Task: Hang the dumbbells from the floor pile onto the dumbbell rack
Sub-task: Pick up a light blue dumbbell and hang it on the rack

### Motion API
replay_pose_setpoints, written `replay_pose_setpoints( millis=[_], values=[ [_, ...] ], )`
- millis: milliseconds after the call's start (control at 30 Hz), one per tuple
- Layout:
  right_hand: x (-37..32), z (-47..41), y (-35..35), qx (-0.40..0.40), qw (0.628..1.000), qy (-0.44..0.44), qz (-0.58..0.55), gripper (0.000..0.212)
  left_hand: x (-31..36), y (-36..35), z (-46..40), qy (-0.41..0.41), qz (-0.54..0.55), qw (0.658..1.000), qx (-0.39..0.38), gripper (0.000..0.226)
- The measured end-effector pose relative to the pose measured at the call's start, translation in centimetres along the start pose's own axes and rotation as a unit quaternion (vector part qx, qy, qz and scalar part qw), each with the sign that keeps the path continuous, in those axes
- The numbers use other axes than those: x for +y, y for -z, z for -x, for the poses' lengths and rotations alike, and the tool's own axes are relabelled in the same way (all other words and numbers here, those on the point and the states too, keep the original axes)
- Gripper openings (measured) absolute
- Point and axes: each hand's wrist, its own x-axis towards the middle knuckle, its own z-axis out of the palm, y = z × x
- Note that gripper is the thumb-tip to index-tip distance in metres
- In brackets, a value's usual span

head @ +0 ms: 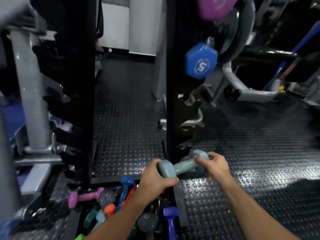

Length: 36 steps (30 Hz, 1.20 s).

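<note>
Left hand (pixel 154 179) curls around the near head of a pale blue-grey vinyl-coated dumbbell (pixel 181 166), held above the studded black rubber floor (pixel 242 153) at six o'clock; right hand (pixel 213 164) grips its far head. At seven o'clock lies the pile of coloured dumbbells (pixel 110 207); a blue hexagonal dumbbell (pixel 200 60) hangs on the black rack upright (pixel 170 84) at one o'clock.

Glossy, smooth-coated dumbbell (pixel 183 166) (pale teal) over studded rubbery floor (pixel 242 153).
</note>
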Motion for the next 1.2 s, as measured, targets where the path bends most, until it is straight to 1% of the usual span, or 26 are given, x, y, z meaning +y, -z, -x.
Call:
replay_pose_setpoints(
  millis=[67, 133, 200, 267, 333, 400, 500, 600, 667, 800, 933, 1100, 1200],
  values=[
    [-2.6, 1.1, 2.2, 0.008, 0.998, 0.023, -0.054, 0.023, 2.4, -0.2, 0.7, -0.003, 0.045, 0.999, 0.009, 0.068],
    [-4.8, 1.8, 4.2, -0.025, 0.987, 0.038, -0.151, 0.021, 4.6, -0.2, 1.1, 0.005, 0.107, 0.994, 0.018, 0.071],
    [-6.8, 2.1, 6.3, -0.080, 0.964, 0.041, -0.251, 0.018, 7.0, 0.0, 1.5, 0.008, 0.173, 0.985, 0.017, 0.066],
    [-8.8, 1.6, 8.2, -0.114, 0.934, 0.028, -0.337, 0.023, 9.8, 0.2, 1.7, -0.001, 0.231, 0.973, 0.014, 0.060],
    [-10.9, 0.7, 9.7, -0.111, 0.910, 0.021, -0.399, 0.029, 12.4, 0.2, 1.6, -0.007, 0.257, 0.966, 0.005, 0.063],
    [-12.9, -0.3, 10.7, -0.079, 0.901, 0.025, -0.427, 0.031, 14.8, 0.1, 1.6, -0.012, 0.281, 0.960, -0.003, 0.066],
    [-15.6, -1.5, 11.5, -0.051, 0.902, 0.032, -0.427, 0.029, 17.4, -0.3, 1.0, -0.027, 0.284, 0.959, -0.001, 0.067],
    [-18.1, -2.8, 11.5, -0.041, 0.917, 0.067, -0.390, 0.018, 18.8, -1.0, 0.1, -0.034, 0.272, 0.962, 0.014, 0.066],
    [-19.4, -4.0, 11.4, -0.042, 0.930, 0.095, -0.354, 0.023, 19.6, -1.2, -0.6, -0.034, 0.274, 0.961, 0.029, 0.063],
    [-21.8, -5.7, 10.6, -0.048, 0.939, 0.126, -0.316, 0.036, 20.8, -0.8, -1.8, -0.036, 0.286, 0.957, 0.044, 0.060],
    [-24.2, -6.8, 9.8, -0.037, 0.949, 0.121, -0.288, 0.036, 21.6, -0.6, -3.0, -0.019, 0.247, 0.966, 0.067, 0.061],
    [-25.6, -8.6, 8.0, -0.005, 0.964, 0.100, -0.245, 0.038, 22.3, -1.0, -4.3, 0.020, 0.299, 0.952, 0.060, 0.058],
    [-25.7, -9.6, 6.9, -0.002, 0.964, 0.071, -0.257, 0.029, 21.7, -0.8, -5.0, 0.043, 0.341, 0.936, 0.077, 0.062]
  ],
)
